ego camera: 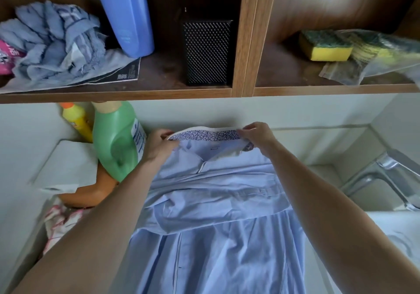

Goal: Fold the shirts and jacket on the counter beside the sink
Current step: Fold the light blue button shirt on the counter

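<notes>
While I look down through the head camera, both hands sit at the far end of the light blue shirt [216, 202], which lies spread on the white counter [25, 202] with its body running back toward me between the two forearms. The left hand [159, 144] has its fingers curled around the left end of the collar [204, 134], and the right hand [256, 134] pinches the right end, so the flowered inner band of the collar stretches between them, just in front of the wall. I count one shirt and two hands on it. To the left of the shirt stand two bottles, a green bottle [116, 143] touching the left wrist and a yellow bottle [77, 121] behind it, with an orange container [91, 191] lying low beside them and one pink-and-white cloth [59, 221] nearer to me. To the right I see one chrome faucet [386, 180] over the sink [397, 237]. On the wooden shelf [136, 93] above there is one tall blue bottle [127, 14], one black mesh holder [206, 52], one heap of grey-blue rags [54, 41], one loose yellow sponge [325, 46] and one clear bag [381, 50] with more sponges in it, how many I cannot tell.
</notes>
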### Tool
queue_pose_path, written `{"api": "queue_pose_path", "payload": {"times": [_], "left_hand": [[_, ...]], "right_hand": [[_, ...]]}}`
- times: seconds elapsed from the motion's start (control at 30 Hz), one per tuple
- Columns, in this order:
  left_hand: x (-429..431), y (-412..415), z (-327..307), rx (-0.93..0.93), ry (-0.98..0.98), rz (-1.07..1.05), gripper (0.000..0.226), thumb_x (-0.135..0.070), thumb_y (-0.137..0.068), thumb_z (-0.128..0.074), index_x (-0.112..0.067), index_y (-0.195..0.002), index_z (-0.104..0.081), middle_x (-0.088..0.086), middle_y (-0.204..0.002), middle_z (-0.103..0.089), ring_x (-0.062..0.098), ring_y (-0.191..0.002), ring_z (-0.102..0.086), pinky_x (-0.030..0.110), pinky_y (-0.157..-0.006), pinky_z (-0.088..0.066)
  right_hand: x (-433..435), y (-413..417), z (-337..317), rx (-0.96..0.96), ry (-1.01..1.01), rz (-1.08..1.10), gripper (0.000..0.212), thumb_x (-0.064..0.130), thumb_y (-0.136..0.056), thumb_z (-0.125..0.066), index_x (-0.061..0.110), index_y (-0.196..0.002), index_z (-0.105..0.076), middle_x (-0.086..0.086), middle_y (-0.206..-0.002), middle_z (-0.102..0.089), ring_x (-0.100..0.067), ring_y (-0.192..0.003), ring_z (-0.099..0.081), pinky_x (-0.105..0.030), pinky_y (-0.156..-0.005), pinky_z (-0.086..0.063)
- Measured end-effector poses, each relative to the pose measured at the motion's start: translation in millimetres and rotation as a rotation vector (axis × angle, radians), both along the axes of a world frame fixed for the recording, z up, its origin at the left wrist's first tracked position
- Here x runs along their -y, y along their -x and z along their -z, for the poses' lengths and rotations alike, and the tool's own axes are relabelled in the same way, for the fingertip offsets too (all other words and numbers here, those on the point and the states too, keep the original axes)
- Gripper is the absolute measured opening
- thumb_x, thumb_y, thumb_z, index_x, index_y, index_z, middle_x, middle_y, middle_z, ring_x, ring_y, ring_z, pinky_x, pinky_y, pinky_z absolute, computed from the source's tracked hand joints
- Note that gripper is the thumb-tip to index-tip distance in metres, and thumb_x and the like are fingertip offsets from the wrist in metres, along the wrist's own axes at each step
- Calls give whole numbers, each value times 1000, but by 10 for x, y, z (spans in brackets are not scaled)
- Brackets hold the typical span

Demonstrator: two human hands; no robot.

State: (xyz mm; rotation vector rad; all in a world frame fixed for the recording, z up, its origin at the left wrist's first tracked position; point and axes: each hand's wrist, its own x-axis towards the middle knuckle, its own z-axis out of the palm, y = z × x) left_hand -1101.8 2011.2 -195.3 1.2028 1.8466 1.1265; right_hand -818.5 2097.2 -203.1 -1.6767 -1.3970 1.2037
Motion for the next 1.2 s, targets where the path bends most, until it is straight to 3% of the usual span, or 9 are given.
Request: {"api": "queue_pose_path", "payload": {"times": [0.1,0.23,0.4,0.5,0.63,0.77,0.97,1.07,1.2], "left_hand": [[237,56,-10,-138,-4,5,10,-16,-85,-76,-17,-94,-71,1,-81,-69,20,-74,-66,30,-70,-48],[727,116,11,-235,-16,19,14,-23,-87,-75,-14,-77,-69,3,-64,-64,22,-64,-61,29,-59,-46],[1503,83,348,-266,48,64,17,-23,-82,-79,-16,-70,-70,-9,-57,-66,2,-54,-63,12,-49,-41],[1802,120,600,-316,182,100,18,-22,-83,-78,-23,-70,-65,-8,-69,-68,17,-73,-67,23,-58,-43],[1988,162,825,-381,338,234,22,-35,-80,-78,-18,-80,-64,-3,-76,-70,18,-78,-67,30,-67,-48],[1925,144,772,-200,367,224,51,-65,-85,-60,-16,-71,-66,0,-70,-72,15,-69,-71,29,-71,-50],[1740,-33,711,170,294,2,28,-27,-84,-80,-13,-101,-64,15,-95,-66,31,-79,-68,51,-68,-62],[1725,-104,750,287,294,125,62,-8,-81,-81,-21,-133,-48,10,-71,-59,24,-59,-51,36,-59,-52],[1780,-124,754,229,369,285,94,-8,-78,-82,-32,-151,-27,4,-62,-63,18,-56,-52,31,-55,-49]], "right_hand": [[186,-149,-29,177,-102,-5,33,4,-84,-66,16,-115,-65,-4,-100,-67,-19,-85,-63,-16,-56,-47],[588,-309,-104,236,-335,-33,30,4,-84,-59,21,-102,-75,5,-87,-70,-12,-83,-63,-1,-59,-38],[1330,-570,247,306,-329,-77,23,-3,-84,-65,15,-97,-73,-4,-94,-69,-21,-86,-63,-21,-77,-44],[1699,-689,482,358,-235,-145,28,-5,-79,-71,23,-81,-69,2,-83,-64,-18,-78,-63,-9,-65,-39],[1942,-765,599,434,-111,-358,10,18,-83,-78,18,-77,-71,-2,-77,-61,-18,-76,-57,-11,-58,-35],[1886,-692,556,336,44,-175,37,44,-97,-56,14,-78,-60,-10,-81,-64,-24,-79,-60,-32,-73,-45],[1741,-439,620,213,131,70,31,30,-90,-69,1,-99,-63,-11,-80,-64,-24,-76,-62,-35,-71,-50],[1771,-353,666,120,49,135,16,14,-91,-60,12,-107,-62,-11,-91,-69,-30,-86,-66,-36,-72,-51],[1746,-443,691,69,-59,30,43,-3,-93,-43,26,-112,-69,-6,-95,-69,-25,-86,-64,-35,-73,-53]]}}
